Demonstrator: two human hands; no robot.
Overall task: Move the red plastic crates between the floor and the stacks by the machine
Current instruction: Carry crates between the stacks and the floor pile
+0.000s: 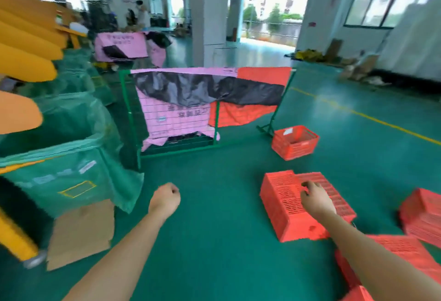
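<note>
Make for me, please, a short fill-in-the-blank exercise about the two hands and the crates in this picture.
1. The right hand touches the overturned crate, whose colour is ___.
2. The left hand is curled into a fist and holds ___.
3. The upright crate stands ___ from the person than the overturned crate.
4. The line painted on the floor is ___.
Missing words: red; nothing; farther; yellow.

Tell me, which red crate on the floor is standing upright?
The far crate by the green frame: its open top faces up, with a white label at its rim. The near crate under the right hand is tipped over.
</note>
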